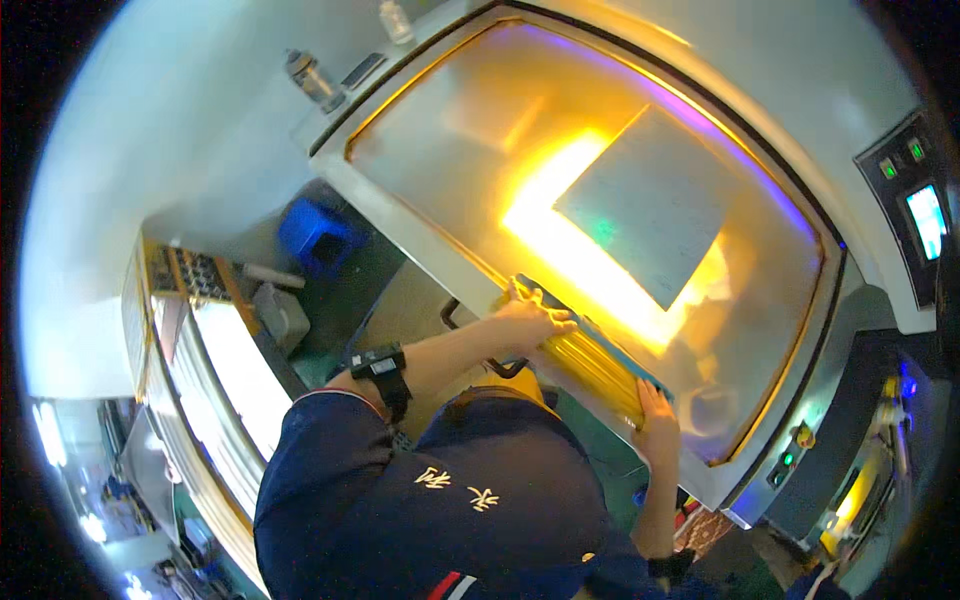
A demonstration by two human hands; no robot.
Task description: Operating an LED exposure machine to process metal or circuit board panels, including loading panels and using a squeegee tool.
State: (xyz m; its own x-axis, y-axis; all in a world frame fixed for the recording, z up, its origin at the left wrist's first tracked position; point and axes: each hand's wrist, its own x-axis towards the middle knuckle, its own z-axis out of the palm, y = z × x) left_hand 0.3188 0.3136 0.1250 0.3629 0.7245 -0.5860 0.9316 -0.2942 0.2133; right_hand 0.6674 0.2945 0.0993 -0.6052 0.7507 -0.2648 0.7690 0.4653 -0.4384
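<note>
The left hand [535,315] spreads its fingers over the ten-o'clock end of a yellow panel [590,375]; whether it grips, I cannot tell. The right hand [656,412] closes around the four-o'clock end. Uneven hold could let the panel twist or slip, scraping the frame [400,225] it leans over. Outward, a grey square sheet [650,200] occupies the bed at one o'clock; a black handle [512,370] juts at nine.
</note>
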